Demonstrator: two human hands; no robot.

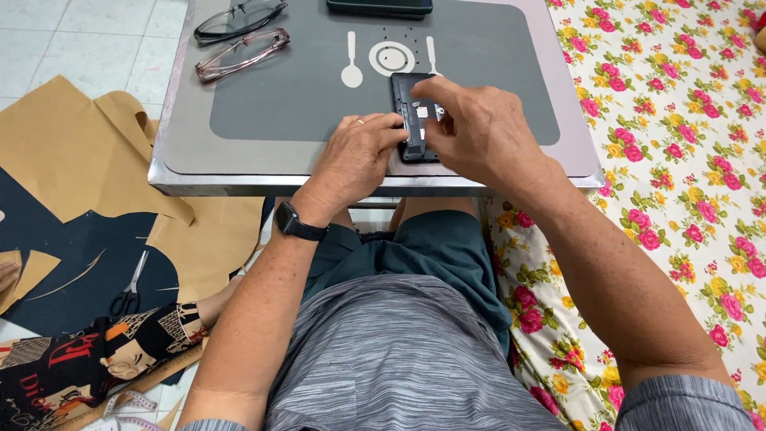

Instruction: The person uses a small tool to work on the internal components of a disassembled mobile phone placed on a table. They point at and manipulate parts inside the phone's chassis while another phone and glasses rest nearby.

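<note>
- Small black phone (411, 120) with its back cover off, lying flat near the front edge of a grey metal tray table (183, 152), on the darker mat area just below a printed spoon, plate and knife symbol (391, 57).
- Inside exposed: a pale card slot or chip area visible between the fingers; finer detail too small to tell.
- Left hand (355, 156) resting on the table, fingers curled narrow, fingertips pressed against the phone's lower left edge to steady it.
- Right hand (479, 132) arched over the phone, thumb and forefinger pinched close on something tiny at the open back; cannot tell what, if anything, sits between them.
- Step in hand, by the look of it: seating or freeing a small part in the opened phone.
- Next move likely calls for a fine, light fingertip push, with the left hand bracing against sliding.
- Further out: two pairs of glasses (239, 36) at the far left corner, a dark flat device (380, 7) at the far edge, scissors (128, 291) on brown paper (72, 144) on the floor, floral cloth (678, 160) to the right.
</note>
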